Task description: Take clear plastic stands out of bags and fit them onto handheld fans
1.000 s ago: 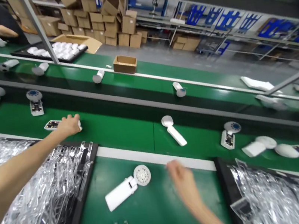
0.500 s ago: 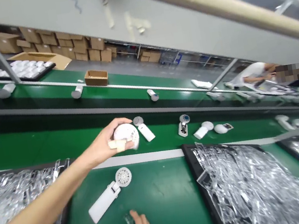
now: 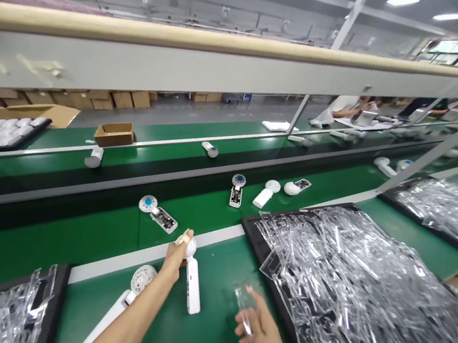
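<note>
Along the green belt (image 3: 92, 239), the left hand (image 3: 176, 258) has its grip clamped on a white fan (image 3: 192, 286), and the right hand (image 3: 256, 326) pinches a clear plastic insert (image 3: 244, 314). That slick plastic could slip from a loose pinch!

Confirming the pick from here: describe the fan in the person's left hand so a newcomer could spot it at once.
Find the black-framed tray heaped with clear plastic inserts. Just left of it, the left hand holds a white handheld fan upright, handle down. Its neighbour, a white fan with a visible grille, lies flat under the forearm.
</note>
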`<state>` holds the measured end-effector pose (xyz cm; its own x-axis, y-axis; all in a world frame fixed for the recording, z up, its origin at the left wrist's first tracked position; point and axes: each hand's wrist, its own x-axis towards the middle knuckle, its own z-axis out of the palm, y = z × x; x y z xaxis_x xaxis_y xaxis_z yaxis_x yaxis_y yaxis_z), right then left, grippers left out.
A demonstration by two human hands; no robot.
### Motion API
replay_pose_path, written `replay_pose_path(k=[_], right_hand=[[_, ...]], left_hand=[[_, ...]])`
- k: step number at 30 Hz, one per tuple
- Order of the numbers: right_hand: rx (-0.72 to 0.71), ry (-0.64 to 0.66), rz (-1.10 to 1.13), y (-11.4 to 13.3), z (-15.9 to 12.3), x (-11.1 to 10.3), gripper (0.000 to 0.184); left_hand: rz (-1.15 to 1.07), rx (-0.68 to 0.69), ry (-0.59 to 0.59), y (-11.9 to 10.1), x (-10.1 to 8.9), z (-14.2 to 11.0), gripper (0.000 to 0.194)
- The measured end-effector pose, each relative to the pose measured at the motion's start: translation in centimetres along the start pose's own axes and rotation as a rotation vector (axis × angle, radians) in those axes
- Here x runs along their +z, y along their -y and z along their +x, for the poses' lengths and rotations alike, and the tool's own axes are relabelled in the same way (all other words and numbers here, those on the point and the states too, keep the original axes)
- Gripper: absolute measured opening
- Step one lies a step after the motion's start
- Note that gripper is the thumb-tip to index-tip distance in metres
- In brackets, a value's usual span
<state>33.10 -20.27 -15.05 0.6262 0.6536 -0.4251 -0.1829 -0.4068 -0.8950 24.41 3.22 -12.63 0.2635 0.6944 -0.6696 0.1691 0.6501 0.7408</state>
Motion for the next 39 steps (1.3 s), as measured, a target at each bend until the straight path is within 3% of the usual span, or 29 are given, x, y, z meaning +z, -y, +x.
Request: replay_pose_path(k=[5,8,11,16,23,29,32,35,39], right_hand=[[-0.182,0.123,-0.265,2.9,-0.7,2.9,0.046],[-0.303,0.176,-0.420,3.5,-0.3,3.8,0.046],[-0.393,0.116,-0.638,3.3,0.3,4.5,0.059],[-0.412,-0.048,-0.963,1.9,1.4,6.2,0.054],[-0.470,-0.197,-1.075,1.4,2.3,8.4,0.045],[-0.510,-0.278,-1.201,-0.4,1.4,8.0,0.047],[-0.496,-0.237,-1.137,-1.1,1.2,7.5,0.053],[-0.595,-0.206,-0.970,-1.5,0.8,7.1,0.055],[-0.697,-0.269,-0.872,-1.4,-1.0,7.2,0.054]], left_hand=[[0.068,0.064,-0.020,0.5,1.3,0.3,0.070],[0.115,0.083,0.061,0.7,0.9,-0.4,0.063],[0.189,0.087,0.133,0.9,0.4,-1.0,0.055],[0.335,0.128,0.049,1.3,0.8,-1.3,0.052],[0.343,0.135,0.113,2.0,0.2,-1.7,0.046],[0.291,0.081,0.126,3.5,-0.8,-2.3,0.065],[0.204,0.046,0.188,4.5,-0.8,-3.7,0.070],[0.098,0.028,0.256,5.4,-0.5,-5.2,0.067],[0.061,-0.010,0.383,6.4,0.1,-6.4,0.056]])
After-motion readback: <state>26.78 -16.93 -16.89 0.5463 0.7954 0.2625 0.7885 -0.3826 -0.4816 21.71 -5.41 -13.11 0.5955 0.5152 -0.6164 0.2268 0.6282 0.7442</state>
